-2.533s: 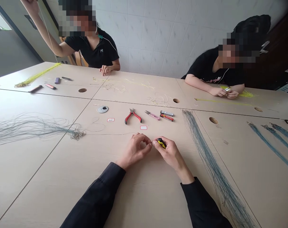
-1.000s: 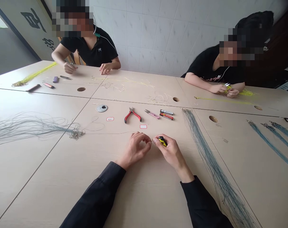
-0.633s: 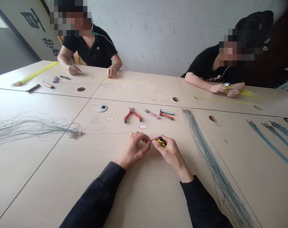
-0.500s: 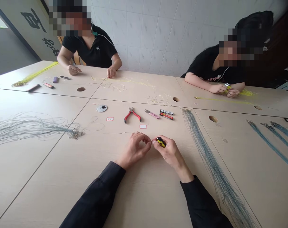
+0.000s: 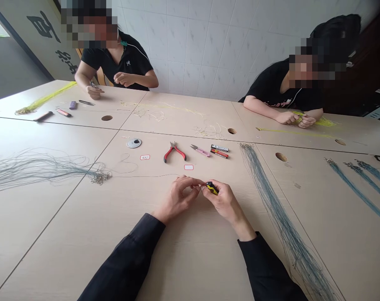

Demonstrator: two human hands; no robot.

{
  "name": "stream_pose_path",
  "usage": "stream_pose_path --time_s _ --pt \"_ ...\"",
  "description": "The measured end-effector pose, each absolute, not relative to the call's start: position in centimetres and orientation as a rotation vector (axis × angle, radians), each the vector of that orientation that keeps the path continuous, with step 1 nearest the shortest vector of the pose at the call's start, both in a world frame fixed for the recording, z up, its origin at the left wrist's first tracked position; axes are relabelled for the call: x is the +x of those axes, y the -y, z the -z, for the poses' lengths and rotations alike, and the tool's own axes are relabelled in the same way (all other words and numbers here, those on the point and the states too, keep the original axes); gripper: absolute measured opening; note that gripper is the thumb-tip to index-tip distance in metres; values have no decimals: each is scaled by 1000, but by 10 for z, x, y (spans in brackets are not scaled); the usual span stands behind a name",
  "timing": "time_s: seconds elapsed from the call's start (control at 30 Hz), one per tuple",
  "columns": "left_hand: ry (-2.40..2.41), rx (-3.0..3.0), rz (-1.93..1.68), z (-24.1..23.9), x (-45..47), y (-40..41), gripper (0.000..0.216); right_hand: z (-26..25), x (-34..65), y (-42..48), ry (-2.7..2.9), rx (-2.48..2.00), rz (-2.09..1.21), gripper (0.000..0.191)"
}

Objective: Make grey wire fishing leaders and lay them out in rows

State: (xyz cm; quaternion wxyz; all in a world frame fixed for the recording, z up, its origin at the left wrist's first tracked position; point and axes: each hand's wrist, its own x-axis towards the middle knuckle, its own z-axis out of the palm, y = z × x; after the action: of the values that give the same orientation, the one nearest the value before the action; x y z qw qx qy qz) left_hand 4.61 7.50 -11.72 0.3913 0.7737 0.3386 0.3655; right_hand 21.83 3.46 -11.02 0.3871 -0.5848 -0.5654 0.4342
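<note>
My left hand [image 5: 183, 194] is closed in a pinch on a thin cord [image 5: 158, 175], which runs left across the table toward a bundle of grey-green cords [image 5: 67, 168] with metal clasps. Its index finger reaches out to the lighter's top. A black and yellow lighter [image 5: 212, 188] sits in my right hand [image 5: 223, 200], whose thumb and fingers are wrapped round it. The two hands meet at the fingertips, and the cord's end between them is too small to make out. No flame shows.
Beyond my hands lie red-handled pliers [image 5: 175, 151], pink thread snips [image 5: 200, 150] and two more lighters [image 5: 219, 151]. A long cord bundle [image 5: 281, 213] stretches along my right. Across the table, two people handle yellow cords [image 5: 48, 97]. The tabletop has round holes [image 5: 281, 157].
My left index finger has stretched out toward the lighter. The person at far left has lifted a hand off the table to the chest. The person at right has shifted their hands slightly.
</note>
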Motion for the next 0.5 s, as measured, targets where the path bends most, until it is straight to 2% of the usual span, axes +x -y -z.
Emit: stream_pose_path --time_s 0.17,0.33,0.5 --pt "-893 1844 -905 118 47 -75 13 110 219 -34 1443 -1501 -1103 23" --pt "-835 1813 -879 119 47 -75 17 112 219 -34 1432 -1486 -1104 31" --pt "-839 1759 -856 120 47 -74 15 112 219 -35 1439 -1466 -1120 26"
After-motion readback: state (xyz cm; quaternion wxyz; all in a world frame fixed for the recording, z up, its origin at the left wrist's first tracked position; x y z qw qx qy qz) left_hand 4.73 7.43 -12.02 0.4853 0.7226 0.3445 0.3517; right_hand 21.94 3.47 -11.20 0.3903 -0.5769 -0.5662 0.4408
